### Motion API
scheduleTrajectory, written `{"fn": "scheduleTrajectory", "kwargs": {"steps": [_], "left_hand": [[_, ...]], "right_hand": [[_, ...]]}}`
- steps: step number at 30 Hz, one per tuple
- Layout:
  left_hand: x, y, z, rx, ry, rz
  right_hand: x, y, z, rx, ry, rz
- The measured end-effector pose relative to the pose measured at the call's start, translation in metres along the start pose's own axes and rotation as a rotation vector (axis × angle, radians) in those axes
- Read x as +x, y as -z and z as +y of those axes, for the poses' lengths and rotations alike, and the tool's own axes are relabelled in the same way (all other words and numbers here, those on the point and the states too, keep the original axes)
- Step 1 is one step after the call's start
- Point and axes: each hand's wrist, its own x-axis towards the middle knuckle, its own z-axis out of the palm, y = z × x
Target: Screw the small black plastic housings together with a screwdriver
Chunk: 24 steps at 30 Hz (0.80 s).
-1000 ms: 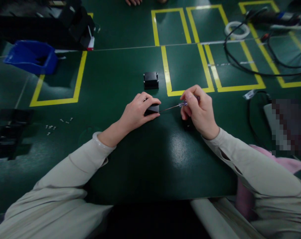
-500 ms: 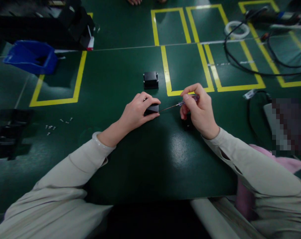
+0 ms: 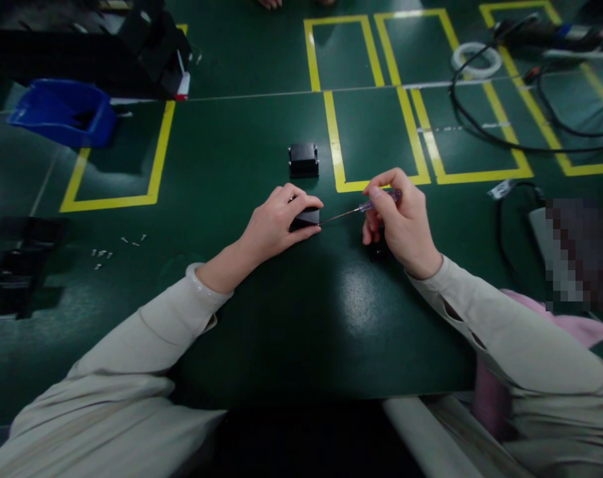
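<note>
My left hand grips a small black block-shaped part on the green table, thumb on its near side and fingers over the top. In my right hand is a screwdriver with a clear purplish handle, pinched between thumb and fingers. Its thin shaft points left, and the tip meets the right end of the black part, by a small screw. Behind my left hand stands a similar black part with screws at its sides. Another small dark piece lies partly hidden under my right hand.
Loose screws and several black parts lie at the left. A blue bin stands beyond them. Black cable and a white tape ring are at the back right. Another person's hand shows at the far edge.
Almost nothing differs. The whole view has shifted very slightly; both hands keep their hold, and the screwdriver tip stays at the black part's end.
</note>
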Motion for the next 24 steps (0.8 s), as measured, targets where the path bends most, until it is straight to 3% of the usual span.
{"fn": "scheduleTrajectory", "kwargs": {"steps": [13, 24], "left_hand": [[0.0008, -0.0010, -0.0012, 0.012, -0.021, 0.005], [0.0004, 0.0003, -0.0002, 0.012, -0.021, -0.003]], "right_hand": [[-0.0028, 0.0015, -0.0032, -0.062, -0.031, 0.012], [-0.0046, 0.0047, 0.0028, -0.085, 0.040, -0.004]]}}
